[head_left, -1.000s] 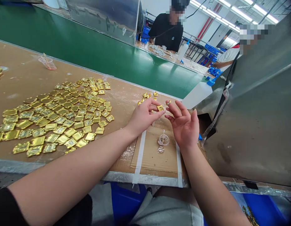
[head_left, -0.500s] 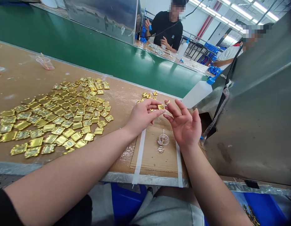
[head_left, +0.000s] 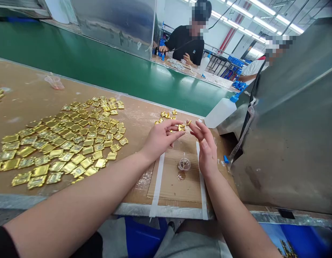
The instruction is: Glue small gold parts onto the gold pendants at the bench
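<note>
My left hand [head_left: 159, 138] pinches a small gold plate [head_left: 181, 127] between thumb and fingertips, above the cardboard. Just to its right, my right hand [head_left: 207, 148] has a smaller gold piece [head_left: 188, 122] at its fingertips, close to the plate but apparently apart from it. Below both hands, a small clear cup [head_left: 184, 164] with a thin stick in it stands on a taped cardboard sheet [head_left: 172, 188]. A wet-looking round patch [head_left: 181, 176] lies beside the cup. Behind my left hand are several small gold pieces [head_left: 167, 115].
Many gold plates [head_left: 82, 139] spread over the left of the table. A tilted white bottle [head_left: 221, 113] with a blue nozzle stands near a metal panel [head_left: 284, 125] on the right. Past the green belt [head_left: 101, 68], a person in black [head_left: 188, 46] works.
My right hand has turned from palm showing to more edge-on, its fingers closer together. The gold plate and smaller piece remain at my fingertips. The view has tilted slightly upward.
</note>
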Demonstrator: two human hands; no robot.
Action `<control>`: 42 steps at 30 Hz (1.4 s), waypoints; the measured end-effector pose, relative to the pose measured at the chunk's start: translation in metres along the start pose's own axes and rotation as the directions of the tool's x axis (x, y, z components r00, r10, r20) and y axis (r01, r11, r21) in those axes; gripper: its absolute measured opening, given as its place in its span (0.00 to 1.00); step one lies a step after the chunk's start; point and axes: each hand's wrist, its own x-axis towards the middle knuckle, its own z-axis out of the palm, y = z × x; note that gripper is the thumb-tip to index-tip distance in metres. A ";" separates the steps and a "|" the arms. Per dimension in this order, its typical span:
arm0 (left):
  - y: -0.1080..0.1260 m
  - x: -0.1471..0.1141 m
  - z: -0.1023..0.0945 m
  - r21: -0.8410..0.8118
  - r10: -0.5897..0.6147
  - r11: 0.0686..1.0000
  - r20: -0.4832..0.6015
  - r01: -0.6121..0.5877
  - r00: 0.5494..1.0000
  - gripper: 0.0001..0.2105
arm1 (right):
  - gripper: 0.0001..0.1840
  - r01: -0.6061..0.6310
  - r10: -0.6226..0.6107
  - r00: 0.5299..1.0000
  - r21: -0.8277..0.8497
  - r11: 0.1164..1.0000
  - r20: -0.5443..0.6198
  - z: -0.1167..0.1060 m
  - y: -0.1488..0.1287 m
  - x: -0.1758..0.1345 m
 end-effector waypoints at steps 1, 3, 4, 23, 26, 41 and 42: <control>0.001 0.000 0.000 -0.013 -0.006 1.000 0.010 0.006 1.000 0.20 | 0.29 0.021 -0.021 1.000 -0.007 1.000 -0.002 -0.001 0.002 0.001; 0.003 0.001 0.000 -0.043 -0.023 0.999 0.042 0.025 0.999 0.20 | 0.28 0.044 -0.044 0.999 -0.010 0.999 -0.017 -0.004 0.006 0.002; 0.005 0.001 0.000 -0.056 -0.033 0.998 0.068 0.037 0.997 0.20 | 0.28 0.049 -0.049 0.998 -0.004 0.999 -0.026 -0.005 0.008 0.003; 0.007 0.001 -0.014 -0.273 -0.168 0.886 0.565 0.375 0.808 0.20 | 0.32 0.122 -0.129 0.990 0.109 0.986 0.064 -0.008 0.006 0.005; 0.007 -0.003 -0.013 -0.305 -0.212 0.838 0.582 0.453 0.785 0.23 | 0.31 0.126 -0.136 0.988 0.137 0.983 0.070 -0.005 0.006 0.003; 0.005 -0.009 -0.011 -0.281 -0.194 0.820 0.684 0.499 0.703 0.25 | 0.25 0.307 -0.307 0.952 0.027 0.951 -0.011 0.000 -0.005 0.001; 0.006 -0.009 -0.010 -0.281 -0.195 0.817 0.686 0.503 0.701 0.25 | 0.24 0.320 -0.320 0.947 0.013 0.947 -0.003 0.000 -0.005 0.000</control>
